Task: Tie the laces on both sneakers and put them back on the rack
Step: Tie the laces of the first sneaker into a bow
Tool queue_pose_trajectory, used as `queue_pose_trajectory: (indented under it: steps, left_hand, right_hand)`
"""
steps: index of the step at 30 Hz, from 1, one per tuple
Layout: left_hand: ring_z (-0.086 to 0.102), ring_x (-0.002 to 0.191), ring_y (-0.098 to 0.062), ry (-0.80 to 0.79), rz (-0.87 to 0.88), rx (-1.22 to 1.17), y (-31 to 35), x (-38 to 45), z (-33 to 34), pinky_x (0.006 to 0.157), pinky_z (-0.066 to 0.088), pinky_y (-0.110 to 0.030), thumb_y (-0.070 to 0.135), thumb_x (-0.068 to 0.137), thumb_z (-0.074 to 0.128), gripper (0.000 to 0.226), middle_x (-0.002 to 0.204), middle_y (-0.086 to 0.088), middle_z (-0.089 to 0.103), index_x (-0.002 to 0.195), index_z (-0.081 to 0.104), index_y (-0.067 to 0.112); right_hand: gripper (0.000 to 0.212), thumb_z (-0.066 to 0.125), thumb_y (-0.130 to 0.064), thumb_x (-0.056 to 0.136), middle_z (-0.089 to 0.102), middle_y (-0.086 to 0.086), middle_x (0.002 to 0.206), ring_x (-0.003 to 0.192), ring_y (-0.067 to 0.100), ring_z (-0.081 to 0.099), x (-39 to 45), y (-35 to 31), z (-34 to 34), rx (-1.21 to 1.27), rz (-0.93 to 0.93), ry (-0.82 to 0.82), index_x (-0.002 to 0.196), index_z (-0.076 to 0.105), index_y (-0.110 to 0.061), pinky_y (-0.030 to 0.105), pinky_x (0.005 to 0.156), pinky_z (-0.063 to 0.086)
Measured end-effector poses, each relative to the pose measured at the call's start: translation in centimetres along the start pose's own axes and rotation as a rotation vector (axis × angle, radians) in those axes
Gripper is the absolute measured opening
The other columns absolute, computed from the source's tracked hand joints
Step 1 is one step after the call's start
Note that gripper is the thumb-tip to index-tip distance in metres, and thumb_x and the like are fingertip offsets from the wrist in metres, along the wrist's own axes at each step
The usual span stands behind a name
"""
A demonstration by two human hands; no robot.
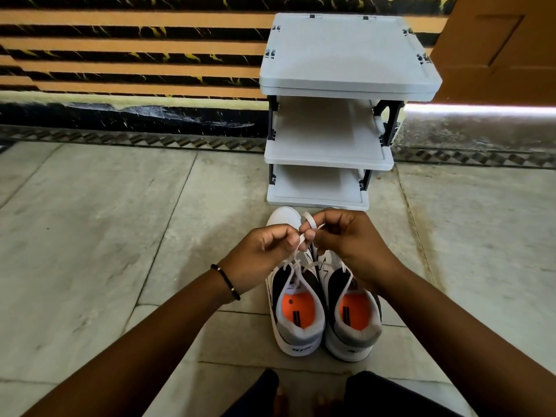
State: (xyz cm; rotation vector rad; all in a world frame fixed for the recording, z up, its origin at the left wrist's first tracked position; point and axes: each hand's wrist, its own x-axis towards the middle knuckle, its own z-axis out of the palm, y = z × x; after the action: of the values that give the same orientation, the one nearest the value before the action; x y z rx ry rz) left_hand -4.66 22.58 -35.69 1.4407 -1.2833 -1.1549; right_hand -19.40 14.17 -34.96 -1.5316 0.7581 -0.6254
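Two white, black and grey sneakers with orange insoles stand side by side on the floor, heels toward me: the left sneaker and the right sneaker. Both hands hover above the left sneaker's tongue. My left hand pinches one strand of its white lace. My right hand holds the other strand, which is looped around its index finger. The white three-shelf rack stands just beyond the sneakers' toes with nothing on its shelves.
Grey stone floor tiles spread out to both sides of the sneakers. A striped orange and black wall runs behind the rack, and a brown door sits at the top right. My knees show at the bottom edge.
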Motion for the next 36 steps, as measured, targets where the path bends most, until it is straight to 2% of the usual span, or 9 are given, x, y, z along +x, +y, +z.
queue_pose_trajectory:
  steps: [10, 14, 18, 21, 25, 28, 31, 33, 36]
  left_hand:
    - [0.058, 0.067, -0.011, 0.105, 0.010, 0.002, -0.3, -0.1, -0.8, 0.064, 0.047, -0.015, 0.010, 0.079, 0.065, 0.006, 0.067, 0.003, 0.064, 0.081, 0.060, 0.014]
    - [0.051, 0.049, -0.008, 0.184, -0.051, 0.150, -0.3, 0.3, -0.2, 0.056, 0.043, -0.015, 0.015, 0.082, 0.064, 0.011, 0.056, -0.003, 0.057, 0.091, 0.059, 0.019]
    - [0.068, 0.064, -0.013, 0.208, -0.045, 0.043, 0.2, 0.0, 0.1, 0.067, 0.056, -0.026, -0.001, 0.088, 0.045, 0.032, 0.072, -0.004, 0.071, 0.098, 0.066, 0.022]
    - [0.068, 0.093, -0.007, 0.260, 0.043, 0.052, 0.9, -0.3, -0.1, 0.082, 0.053, -0.016, 0.001, 0.088, 0.051, 0.028, 0.101, -0.003, 0.071, 0.108, 0.064, 0.015]
    - [0.066, 0.083, -0.004, 0.487, 0.063, 0.210, 0.3, -0.6, -2.0, 0.072, 0.046, -0.004, 0.012, 0.086, 0.056, 0.019, 0.092, 0.001, 0.073, 0.099, 0.069, 0.017]
    - [0.067, 0.079, -0.017, 0.628, -0.027, 0.430, -1.7, -1.2, -4.0, 0.072, 0.048, -0.016, 0.011, 0.085, 0.057, 0.016, 0.080, -0.005, 0.073, 0.088, 0.072, 0.014]
    - [0.067, 0.081, -0.025, 0.684, -0.196, 0.559, -4.5, -2.2, -5.6, 0.073, 0.045, -0.025, 0.011, 0.086, 0.054, 0.016, 0.078, -0.009, 0.074, 0.083, 0.068, 0.015]
    - [0.066, 0.087, -0.028, 0.609, -0.372, 0.635, -5.7, -2.7, -6.0, 0.074, 0.049, -0.028, 0.018, 0.088, 0.053, 0.015, 0.086, -0.010, 0.073, 0.099, 0.062, 0.019]
    - [0.060, 0.103, -0.034, 0.264, -0.626, 0.910, -6.2, -2.5, -4.8, 0.085, 0.049, -0.037, 0.032, 0.090, 0.050, 0.066, 0.120, -0.018, 0.062, 0.144, 0.014, 0.023]
  right_hand:
    - [0.007, 0.067, -0.002, 0.077, 0.065, 0.035, 0.083, 0.064, 0.040, 0.055, -0.3, -1.0, 0.5, -0.021, -0.020, 0.024, 0.080, 0.070, -0.006, 0.047, 0.067, 0.047]
    - [0.007, 0.070, -0.005, 0.076, 0.067, 0.033, 0.082, 0.076, 0.052, 0.060, -0.3, -1.1, 0.5, -0.034, -0.029, 0.004, 0.080, 0.070, -0.010, 0.060, 0.073, 0.051]
    - [0.006, 0.069, -0.007, 0.076, 0.066, 0.027, 0.073, 0.066, 0.030, 0.062, -0.5, -1.2, 0.4, 0.004, -0.036, 0.028, 0.081, 0.069, -0.002, 0.037, 0.066, 0.050]
    - [0.008, 0.069, -0.006, 0.077, 0.066, 0.019, 0.070, 0.063, 0.018, 0.060, -0.4, -1.4, 0.1, 0.005, -0.026, 0.118, 0.077, 0.067, 0.001, 0.029, 0.063, 0.050]
    - [0.020, 0.071, -0.006, 0.074, 0.066, 0.012, 0.063, 0.058, 0.016, 0.060, 0.2, -1.1, -1.5, -0.024, 0.042, 0.279, 0.056, 0.065, -0.013, 0.030, 0.063, 0.048]
    - [0.026, 0.073, -0.007, 0.070, 0.060, 0.009, 0.057, 0.052, 0.015, 0.053, 0.4, 0.1, -3.3, -0.161, 0.118, 0.378, 0.049, 0.059, -0.014, 0.029, 0.060, 0.042]
    - [0.017, 0.071, -0.006, 0.069, 0.059, 0.013, 0.057, 0.044, 0.009, 0.048, 0.2, 1.7, -4.7, -0.272, 0.245, 0.429, 0.057, 0.060, -0.002, 0.028, 0.058, 0.038]
    - [0.012, 0.072, -0.009, 0.070, 0.066, 0.019, 0.083, 0.068, 0.019, 0.058, 0.0, 2.7, -5.1, -0.403, 0.313, 0.458, 0.077, 0.065, -0.002, 0.030, 0.066, 0.042]
    - [0.067, 0.079, -0.024, 0.067, 0.047, 0.021, 0.127, 0.112, 0.035, 0.048, -0.4, 3.3, -4.5, -0.791, 0.216, 0.559, 0.122, 0.046, -0.006, 0.042, 0.091, 0.044]
